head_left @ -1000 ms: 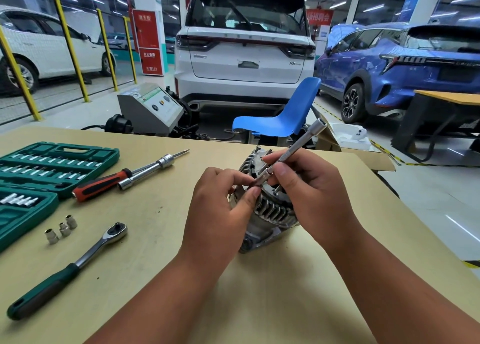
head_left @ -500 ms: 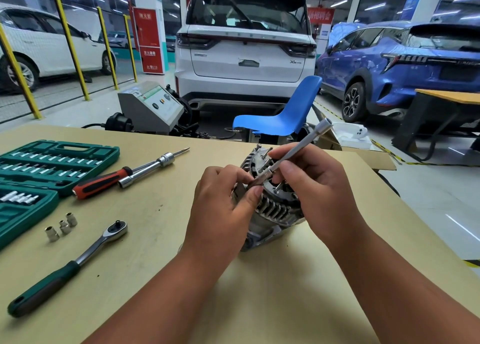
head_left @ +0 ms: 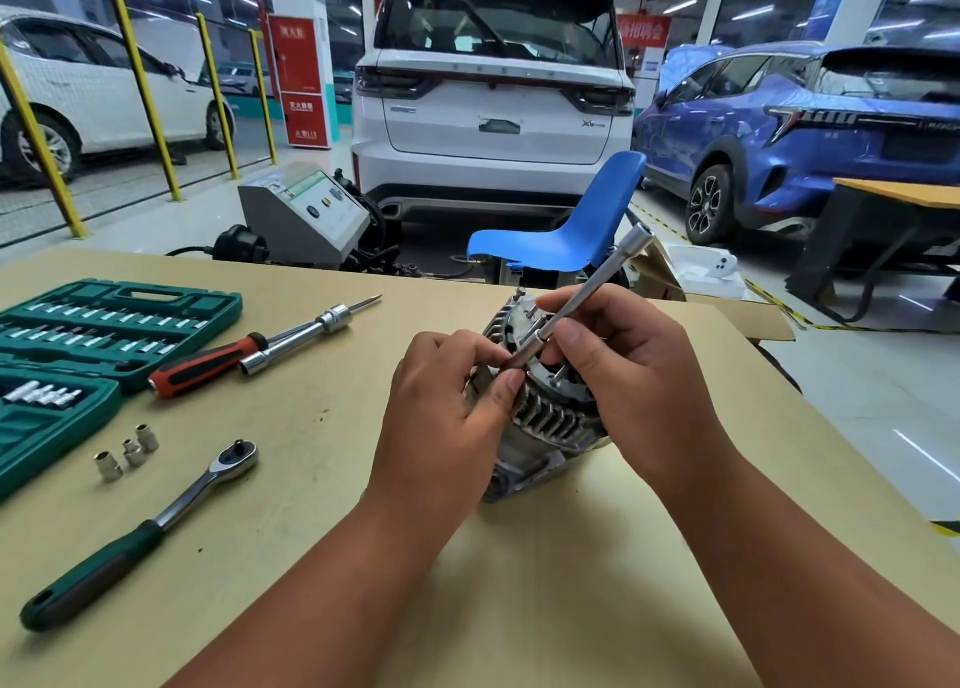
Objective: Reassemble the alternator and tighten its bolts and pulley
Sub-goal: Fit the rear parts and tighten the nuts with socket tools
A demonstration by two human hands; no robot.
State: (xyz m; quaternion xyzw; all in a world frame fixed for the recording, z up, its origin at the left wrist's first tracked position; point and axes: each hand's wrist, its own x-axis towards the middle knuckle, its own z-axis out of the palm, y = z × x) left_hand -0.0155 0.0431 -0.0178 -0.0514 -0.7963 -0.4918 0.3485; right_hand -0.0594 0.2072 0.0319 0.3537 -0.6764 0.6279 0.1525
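Observation:
A silver alternator (head_left: 550,417) with cooling slots stands on the tan table (head_left: 291,479), its end face with bolts turned up and away from me. A long chrome extension bar (head_left: 592,292) slants from upper right down onto that face. My right hand (head_left: 628,370) grips the bar near its lower part, thumb and fingers curled round it. My left hand (head_left: 447,406) pinches the bar's lower tip between thumb and fingers, right against the alternator. The tip and the bolt under it are hidden by my fingers.
On the table's left lie an open green socket case (head_left: 98,334), a red-handled driver (head_left: 260,344), a green-handled ratchet (head_left: 145,531) and three loose sockets (head_left: 127,451). Beyond the table's far edge stand a blue chair (head_left: 571,230), a grey machine (head_left: 306,214) and parked cars.
The extension bar's top end has swung slightly up and to the right, and my right hand has shifted a little along it. The alternator stays in place under my left hand.

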